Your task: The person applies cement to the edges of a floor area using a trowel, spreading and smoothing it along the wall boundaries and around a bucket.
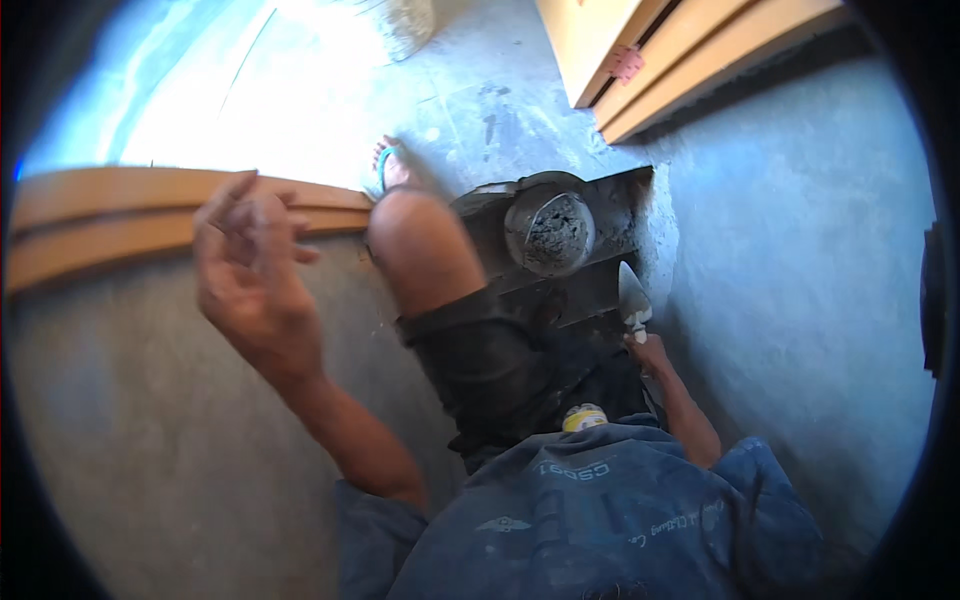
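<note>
My left hand is raised at the left in front of the wooden door frame, slightly blurred, fingers loosely curved and apart, holding nothing. My right hand, low at the right beside my dark shorts, grips a pointed trowel with its blade upward. Just left of the blade, a round bucket with grey mortar in it sits in a dark rough cut-out in the floor. My bare knee and sandaled foot are left of the bucket.
An orange wooden door with a pink hinge is at the top right. A smooth grey plastered wall runs along the right, another surface along the left. The bright concrete floor lies beyond, with a blurry pale object at the top.
</note>
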The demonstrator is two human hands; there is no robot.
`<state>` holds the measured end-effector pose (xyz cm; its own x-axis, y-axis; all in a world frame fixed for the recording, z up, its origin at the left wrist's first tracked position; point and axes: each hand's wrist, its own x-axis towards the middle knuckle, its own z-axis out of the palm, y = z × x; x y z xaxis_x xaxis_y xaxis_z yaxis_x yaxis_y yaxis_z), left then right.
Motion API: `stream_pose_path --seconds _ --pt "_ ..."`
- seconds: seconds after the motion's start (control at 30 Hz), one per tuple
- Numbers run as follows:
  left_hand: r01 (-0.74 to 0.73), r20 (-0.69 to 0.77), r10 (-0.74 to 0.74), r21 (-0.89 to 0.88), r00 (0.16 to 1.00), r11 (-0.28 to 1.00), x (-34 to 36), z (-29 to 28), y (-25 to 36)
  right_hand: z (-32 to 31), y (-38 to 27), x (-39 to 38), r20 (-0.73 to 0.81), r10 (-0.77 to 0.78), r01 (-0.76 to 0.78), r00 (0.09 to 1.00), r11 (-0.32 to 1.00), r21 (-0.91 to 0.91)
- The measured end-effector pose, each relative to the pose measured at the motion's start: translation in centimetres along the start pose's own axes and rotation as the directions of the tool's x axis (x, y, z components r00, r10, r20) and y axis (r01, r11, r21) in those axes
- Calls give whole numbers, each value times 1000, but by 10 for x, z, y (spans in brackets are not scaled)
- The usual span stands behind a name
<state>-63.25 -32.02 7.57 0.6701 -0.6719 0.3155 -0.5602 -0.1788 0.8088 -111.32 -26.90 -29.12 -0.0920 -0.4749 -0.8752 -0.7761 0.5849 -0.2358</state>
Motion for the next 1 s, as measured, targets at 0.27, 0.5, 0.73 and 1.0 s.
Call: stream_pose_path --seconds 0.27,0.5,0.73,1.0 --pt "-134 426 148 -63 893 989 129 149 45 5 23 15 78 62 -65 995 997 40" --pt "-276 646 63 234 761 932 109 184 -24 -6 3 16 93 231 -236 969 970 55" --pt "-266 641 36 266 766 926 130 179 -20 -7 -14 37 43 59 -59 997 998 -5" --pt "-340 637 110 252 763 906 138 184 -26 6 -14 50 100 86 -99 991 987 129"
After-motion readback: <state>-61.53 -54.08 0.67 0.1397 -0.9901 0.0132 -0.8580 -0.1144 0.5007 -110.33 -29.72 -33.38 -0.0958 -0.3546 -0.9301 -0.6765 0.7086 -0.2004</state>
